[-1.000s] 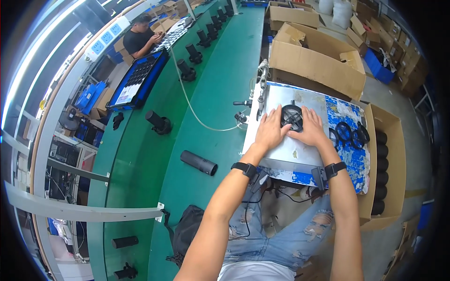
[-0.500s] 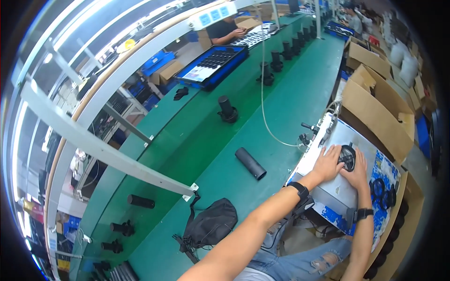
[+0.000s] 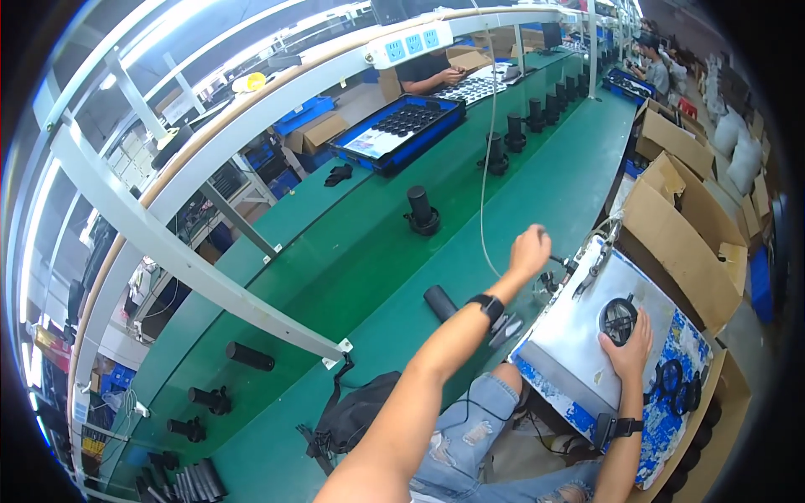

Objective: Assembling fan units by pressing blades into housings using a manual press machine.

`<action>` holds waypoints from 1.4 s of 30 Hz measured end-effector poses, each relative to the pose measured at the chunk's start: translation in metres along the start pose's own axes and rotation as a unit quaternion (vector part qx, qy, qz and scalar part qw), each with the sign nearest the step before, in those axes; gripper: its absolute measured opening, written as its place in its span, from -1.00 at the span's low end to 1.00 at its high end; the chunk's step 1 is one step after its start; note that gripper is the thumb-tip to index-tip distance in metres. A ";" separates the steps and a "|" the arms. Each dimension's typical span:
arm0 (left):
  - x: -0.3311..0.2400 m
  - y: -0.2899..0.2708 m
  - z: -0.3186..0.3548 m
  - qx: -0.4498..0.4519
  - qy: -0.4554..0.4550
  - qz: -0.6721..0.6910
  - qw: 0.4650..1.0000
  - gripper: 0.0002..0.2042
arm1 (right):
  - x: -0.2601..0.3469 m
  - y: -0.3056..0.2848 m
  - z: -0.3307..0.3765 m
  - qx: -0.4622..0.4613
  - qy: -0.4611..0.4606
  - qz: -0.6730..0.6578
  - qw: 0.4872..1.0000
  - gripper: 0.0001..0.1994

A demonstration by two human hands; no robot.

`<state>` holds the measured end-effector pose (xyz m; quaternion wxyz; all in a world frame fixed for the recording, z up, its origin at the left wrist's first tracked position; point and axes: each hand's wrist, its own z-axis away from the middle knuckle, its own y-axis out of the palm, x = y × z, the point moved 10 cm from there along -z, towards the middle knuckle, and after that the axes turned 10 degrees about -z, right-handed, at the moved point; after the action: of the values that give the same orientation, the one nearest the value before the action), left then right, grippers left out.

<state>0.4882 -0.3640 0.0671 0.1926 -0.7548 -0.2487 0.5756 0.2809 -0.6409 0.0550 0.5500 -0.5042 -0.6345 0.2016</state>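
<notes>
My right hand (image 3: 631,345) rests around the near right edge of a round black plastic ring with spokes inside (image 3: 619,321). The ring lies on the metal top of a small bench fixture (image 3: 579,335). My left arm stretches forward over the green bench, and my left hand (image 3: 530,251) is closed, with the fingers curled in. It hovers beside the black lever valve (image 3: 567,263) at the fixture's far left edge. Whether those fingers hold anything is hidden. A loose black tube (image 3: 438,303) lies on the bench, partly behind my left forearm.
Black tubes standing in collars (image 3: 422,211) line the green conveyor (image 3: 335,277). A black bag (image 3: 356,411) lies near my left arm. More black rings (image 3: 672,386) sit right of the fixture, by open cartons (image 3: 688,243). A thin air hose (image 3: 484,184) hangs ahead. A co-worker (image 3: 432,71) sits across.
My left hand has left the black ring and moved forward and left, toward the lever valve, closing its fingers. My right hand stays at the ring. The whole view has shifted slightly.
</notes>
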 end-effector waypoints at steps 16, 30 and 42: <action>0.093 0.088 -0.081 0.047 -0.188 0.123 0.973 -0.65 | 0.034 0.018 -0.007 0.011 -0.034 -0.030 0.999 0.03; -0.117 0.149 0.175 0.243 0.428 -0.300 0.817 -0.70 | 0.026 0.017 -0.071 0.170 0.044 0.214 0.961 -0.65; -0.127 0.154 0.159 0.355 0.464 -0.230 0.778 -0.66 | 0.000 0.029 -0.083 0.219 0.078 0.256 0.938 -0.65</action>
<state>0.3315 -0.5626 0.0348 0.6653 -0.7294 -0.0735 0.1415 0.3674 -0.6541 0.0575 0.6246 -0.5309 -0.3786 0.4298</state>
